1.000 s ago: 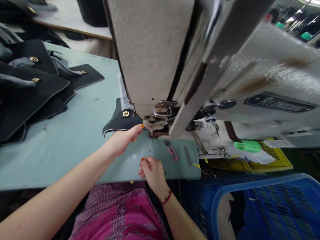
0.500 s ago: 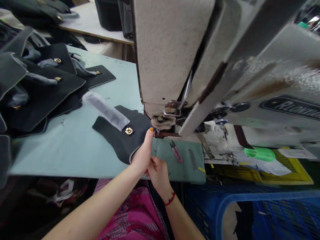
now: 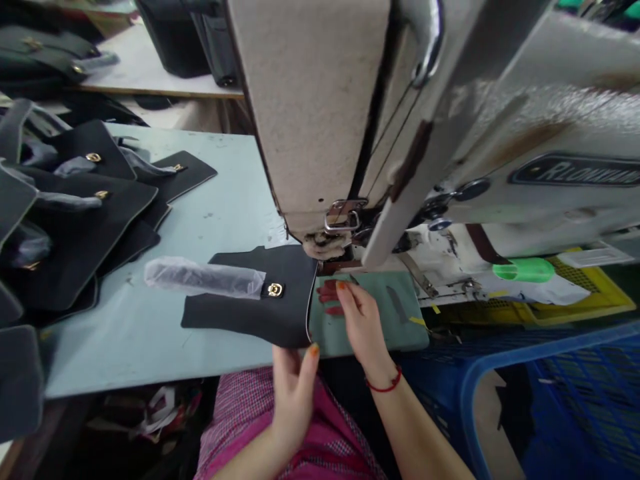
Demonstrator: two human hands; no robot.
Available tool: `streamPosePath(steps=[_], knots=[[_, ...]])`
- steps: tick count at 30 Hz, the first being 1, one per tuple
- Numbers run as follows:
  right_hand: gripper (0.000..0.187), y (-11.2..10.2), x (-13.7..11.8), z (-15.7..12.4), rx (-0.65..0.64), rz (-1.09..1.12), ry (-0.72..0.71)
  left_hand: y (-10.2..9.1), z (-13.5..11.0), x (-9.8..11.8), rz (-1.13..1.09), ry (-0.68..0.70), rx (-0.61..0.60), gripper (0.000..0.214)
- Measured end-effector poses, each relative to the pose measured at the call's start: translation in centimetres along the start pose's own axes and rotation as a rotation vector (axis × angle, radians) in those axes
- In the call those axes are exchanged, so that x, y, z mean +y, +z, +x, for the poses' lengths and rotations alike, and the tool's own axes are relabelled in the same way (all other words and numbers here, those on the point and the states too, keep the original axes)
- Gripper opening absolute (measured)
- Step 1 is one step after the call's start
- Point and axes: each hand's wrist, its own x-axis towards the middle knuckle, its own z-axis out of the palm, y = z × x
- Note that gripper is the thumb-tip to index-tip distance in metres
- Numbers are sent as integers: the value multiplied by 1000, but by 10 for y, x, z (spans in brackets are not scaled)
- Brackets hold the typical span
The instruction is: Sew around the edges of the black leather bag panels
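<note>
A black leather panel (image 3: pixel 260 320) with a pale cut edge on its right lies on the table beside the sewing machine's needle area. On it are a gold clasp (image 3: pixel 275 289) and a strap (image 3: pixel 205 277) wrapped in translucent plastic. My left hand (image 3: pixel 293 387) grips the panel's near edge by the right corner, fingers partly hidden beneath, thumb up. My right hand (image 3: pixel 363 320) is just right of the panel over the green surface, its fingers stretched leftward. It covers most of the thread snips; only a dark tip (image 3: pixel 353 279) shows above it.
The sewing machine head (image 3: pixel 320 120) towers over the work. More black panels (image 3: pixel 90 207) are piled at left. A blue crate (image 3: pixel 470 380) stands at lower right, a yellow tray (image 3: pixel 585 293) behind it. Black bags (image 3: pixel 175 40) sit on the far table.
My hands have parted: the left has drawn back to the panel's near edge, and the right has moved right and forward over the snips. The panel has turned slightly.
</note>
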Motion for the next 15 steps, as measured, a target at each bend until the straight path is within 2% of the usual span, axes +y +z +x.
streamPosePath(steps=[2, 3, 4, 6, 7, 9, 11, 13, 15], knots=[[45, 10, -16, 6, -60, -62, -49, -45, -20, -22, -25, 8, 207, 50], [49, 16, -22, 9, -82, -104, -74, -70, -20, -29, 24, 16, 281, 49], [51, 22, -26, 11, -89, -147, -101, -95, -12, -32, 93, 81, 303, 51], [52, 32, -29, 15, -60, -204, -146, -136, 23, -25, 341, 316, 214, 52], [51, 36, -28, 15, -39, -215, -164, -150, 48, -16, 484, 430, 75, 56], [50, 41, -24, 14, -11, -222, -185, -161, 101, 6, 636, 690, -178, 65], [49, 41, -19, 9, 2, -231, -199, -158, 146, 27, 698, 859, -380, 84], [47, 39, -16, 6, 9, -248, -201, -148, 172, 41, 735, 934, -519, 96], [47, 36, -15, 4, 10, -267, -194, -139, 180, 48, 770, 944, -563, 99]])
